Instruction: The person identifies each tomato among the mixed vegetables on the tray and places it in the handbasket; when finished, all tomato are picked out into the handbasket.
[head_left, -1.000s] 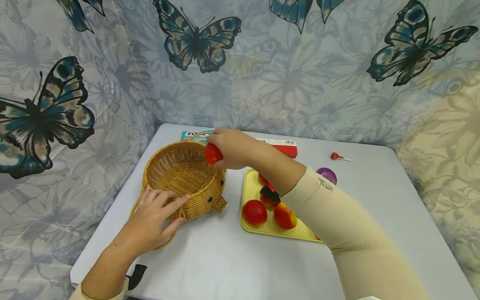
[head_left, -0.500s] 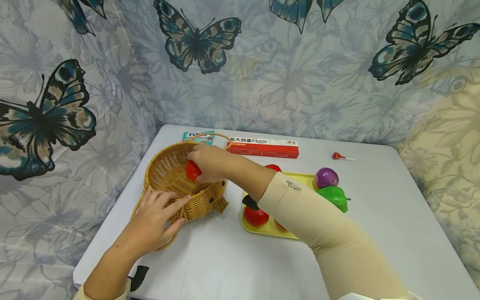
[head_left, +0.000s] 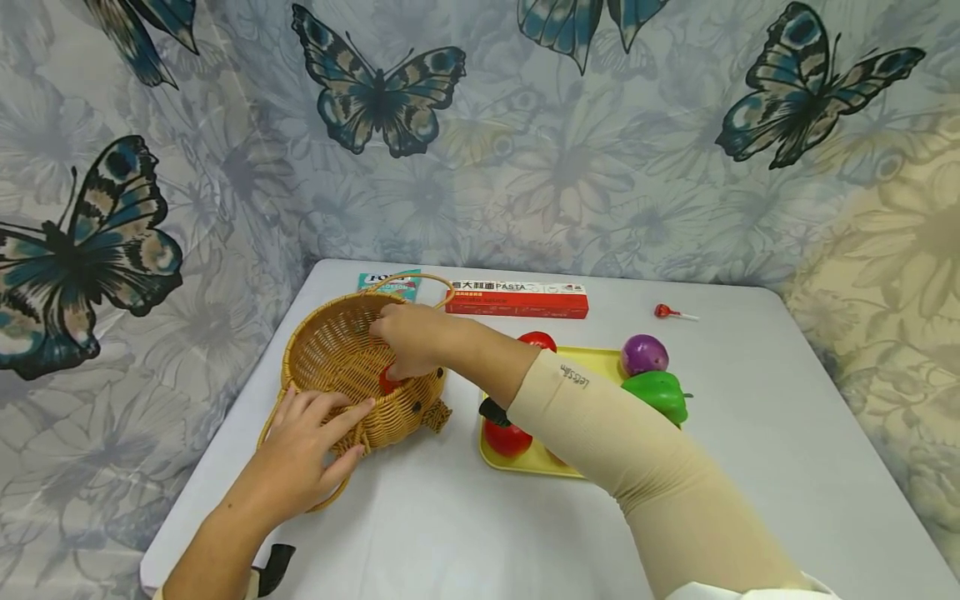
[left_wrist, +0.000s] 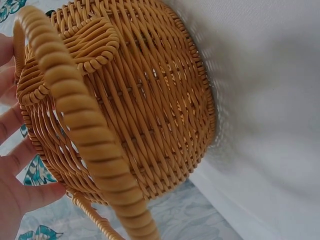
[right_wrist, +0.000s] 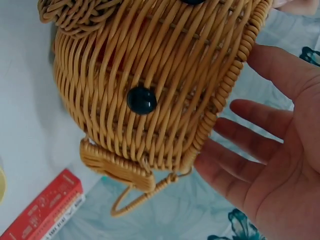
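A round wicker basket (head_left: 337,350) with bead eyes stands on the left of the table. My left hand (head_left: 311,450) rests on its near rim, fingers spread; the left wrist view shows those fingertips along the rim beside a thick wicker handle (left_wrist: 80,120). My right hand (head_left: 416,337) reaches over the far right rim into the basket. In the right wrist view, the right hand (right_wrist: 270,135) has loosely extended fingers. A rounded red item (head_left: 388,382) lies low in the basket beneath it, partly hidden, its red showing through the weave.
Right of the basket, a yellow tray (head_left: 525,461) bears red fruit (head_left: 507,438), partly behind my right sleeve. A green bell pepper (head_left: 660,396) and a purple onion-like ball (head_left: 644,356) are at its right. Behind are a red pasta box (head_left: 517,302), a teal packet (head_left: 390,285) and a lollipop (head_left: 671,312).
My right hand has carried the red item left over the rim, lowered it into the basket and let go of it. The left hand has stayed on the rim.
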